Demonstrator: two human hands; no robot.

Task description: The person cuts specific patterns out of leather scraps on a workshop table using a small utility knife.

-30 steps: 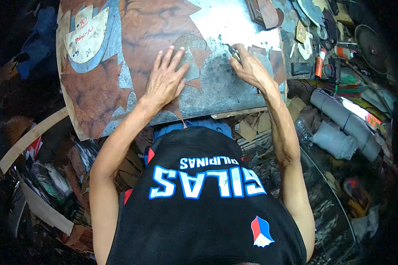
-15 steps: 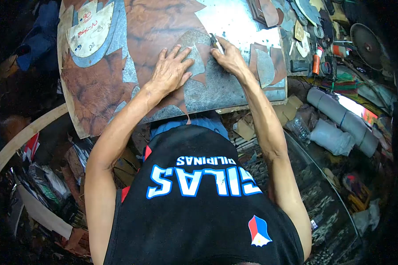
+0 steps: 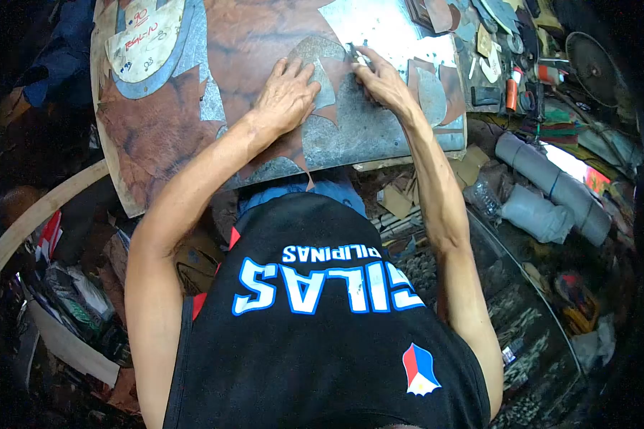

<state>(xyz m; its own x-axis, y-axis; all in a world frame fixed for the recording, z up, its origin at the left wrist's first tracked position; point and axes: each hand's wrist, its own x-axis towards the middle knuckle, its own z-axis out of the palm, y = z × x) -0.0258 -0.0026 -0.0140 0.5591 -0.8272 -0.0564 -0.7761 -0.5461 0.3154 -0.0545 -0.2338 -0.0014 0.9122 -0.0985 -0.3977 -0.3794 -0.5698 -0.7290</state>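
My left hand [image 3: 286, 100] lies on the brown leather [image 3: 257, 36], fingers a little apart and bent, pressing at the edge of a grey curved template piece [image 3: 323, 87]. My right hand [image 3: 386, 82] is closed around a small cutting knife [image 3: 355, 54]. Its dark tip points away from me, just right of the template and near the leather's edge. The fingers partly hide the knife's handle. Beneath them is a scratched metal sheet [image 3: 358, 139].
At left on the table lies a white marked pattern [image 3: 137, 50] over a blue-grey piece. Cut leather and grey pieces [image 3: 431, 96] sit right of my right hand. An orange bottle [image 3: 512, 91] and a fan [image 3: 592, 61] stand farther right. Wrapped rolls [image 3: 551, 182] lie below.
My right hand with the knife has moved slightly away from me and to the right. My left hand has shifted a little, its fingers now more bent and closer together.
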